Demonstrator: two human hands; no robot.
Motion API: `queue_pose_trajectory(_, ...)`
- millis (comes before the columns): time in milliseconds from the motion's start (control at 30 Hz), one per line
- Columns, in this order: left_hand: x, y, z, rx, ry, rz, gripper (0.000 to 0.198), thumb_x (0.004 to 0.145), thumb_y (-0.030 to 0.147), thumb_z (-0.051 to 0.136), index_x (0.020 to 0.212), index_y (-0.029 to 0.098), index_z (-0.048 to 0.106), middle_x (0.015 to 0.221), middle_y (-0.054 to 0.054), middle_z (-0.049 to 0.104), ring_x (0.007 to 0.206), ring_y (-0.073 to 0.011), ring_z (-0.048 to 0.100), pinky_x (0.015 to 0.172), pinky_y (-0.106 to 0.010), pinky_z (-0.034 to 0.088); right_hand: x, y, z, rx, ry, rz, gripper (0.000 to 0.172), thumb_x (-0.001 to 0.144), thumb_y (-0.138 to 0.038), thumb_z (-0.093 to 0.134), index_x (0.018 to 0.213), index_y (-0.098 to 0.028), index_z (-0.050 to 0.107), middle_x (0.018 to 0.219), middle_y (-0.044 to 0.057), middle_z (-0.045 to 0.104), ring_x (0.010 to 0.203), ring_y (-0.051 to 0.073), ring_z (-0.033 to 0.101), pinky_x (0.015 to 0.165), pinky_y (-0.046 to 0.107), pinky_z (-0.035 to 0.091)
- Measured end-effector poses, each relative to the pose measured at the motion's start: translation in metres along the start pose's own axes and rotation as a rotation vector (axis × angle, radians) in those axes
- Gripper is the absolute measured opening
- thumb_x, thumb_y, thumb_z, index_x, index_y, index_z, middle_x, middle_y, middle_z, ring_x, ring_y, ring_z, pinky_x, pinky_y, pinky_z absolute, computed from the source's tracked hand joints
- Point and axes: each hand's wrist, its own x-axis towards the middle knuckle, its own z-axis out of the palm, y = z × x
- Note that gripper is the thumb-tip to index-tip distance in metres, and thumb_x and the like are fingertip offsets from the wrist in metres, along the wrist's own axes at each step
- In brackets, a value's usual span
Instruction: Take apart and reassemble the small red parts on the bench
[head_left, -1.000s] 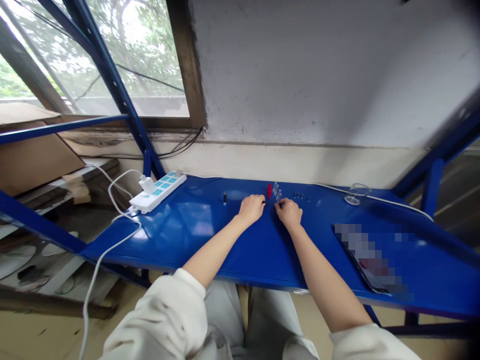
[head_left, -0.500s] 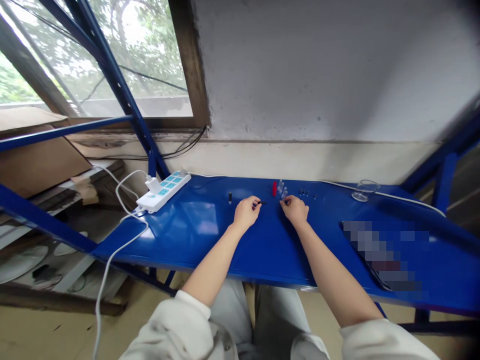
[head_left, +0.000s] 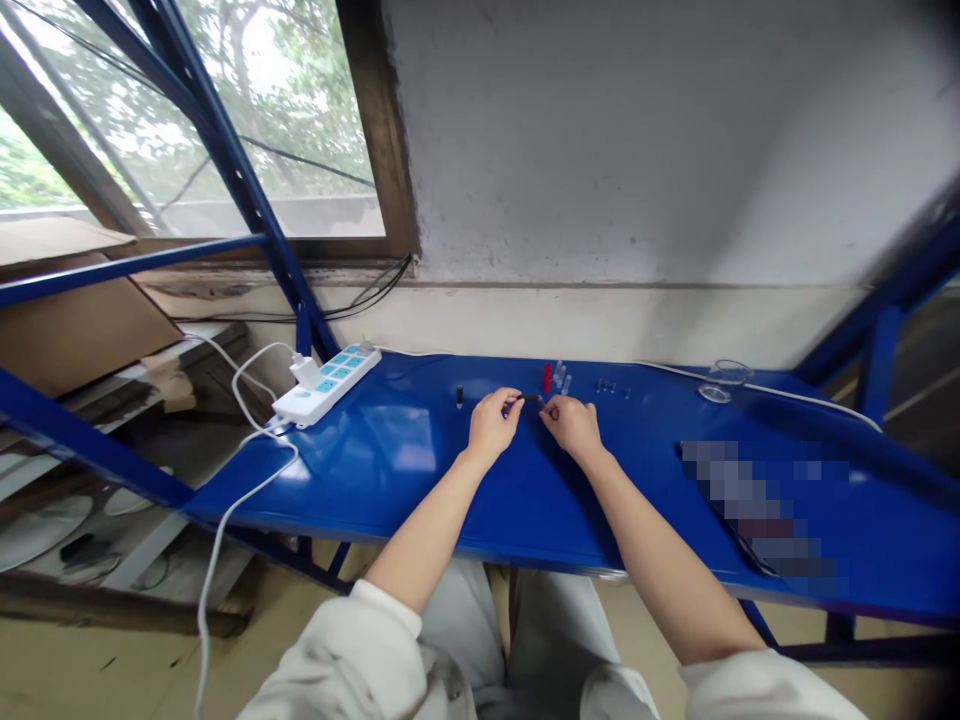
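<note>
Pinching a small black part (head_left: pixel 528 398) over the middle of the blue table (head_left: pixel 360 480), we hold it in our left hand (head_left: pixel 492 425), fingers (head_left: pixel 511 402) clamped on it. Our right hand (head_left: pixel 574 425) sits just beside its other end, fingers together; contact is unclear. A red piece (head_left: pixel 547 378) and clear pieces (head_left: pixel 562 383) stand just beyond.

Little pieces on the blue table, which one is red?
The red piece, right beside the clear pieces. It's the only red one; the rest are clear or dark pieces.
</note>
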Motion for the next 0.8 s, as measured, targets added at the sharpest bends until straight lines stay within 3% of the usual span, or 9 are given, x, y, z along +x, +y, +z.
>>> queue_pose_trajectory(333,-0.0014,0.0012,0.0002,-0.03,-0.005,-0.009,0.022,0.083,0.029,0.046,0.099,0.019,0.059,0.089,-0.003,0.065,0.082,-0.0125,0.06,0.077,-0.026,0.049,-0.002,-0.0032,-0.0041,-0.056,-0.019,-0.082,0.011,0.078,-0.022,0.046,0.073,-0.018,0.055,0.078,0.004,0.062,0.077,0.017,0.054,0.067,0.029,0.025)
queue_pose_trajectory(500,-0.0014,0.0053,-0.0025,-0.036,-0.021,0.053,0.022,0.082,0.027,0.048,0.099,0.02,0.06,0.09,-0.002,0.065,0.077,-0.0113,0.059,0.073,-0.024,0.048,-0.0036,-0.0052,-0.0061,-0.14,0.043,-0.12,0.013,0.079,-0.019,0.042,0.078,-0.016,0.055,0.082,0.007,0.063,0.08,0.02,0.054,0.07,0.031,0.024)
queue_pose_trajectory(800,-0.0005,0.0075,-0.0036,-0.022,-0.089,0.013,0.018,0.079,0.026,0.052,0.094,0.019,0.061,0.085,-0.001,0.066,0.07,-0.0099,0.058,0.068,-0.022,0.047,-0.0034,-0.0081,-0.0064,-0.133,0.139,-0.245,0.017,0.08,-0.019,0.041,0.082,-0.016,0.058,0.082,0.008,0.062,0.08,0.019,0.052,0.071,0.03,0.021)
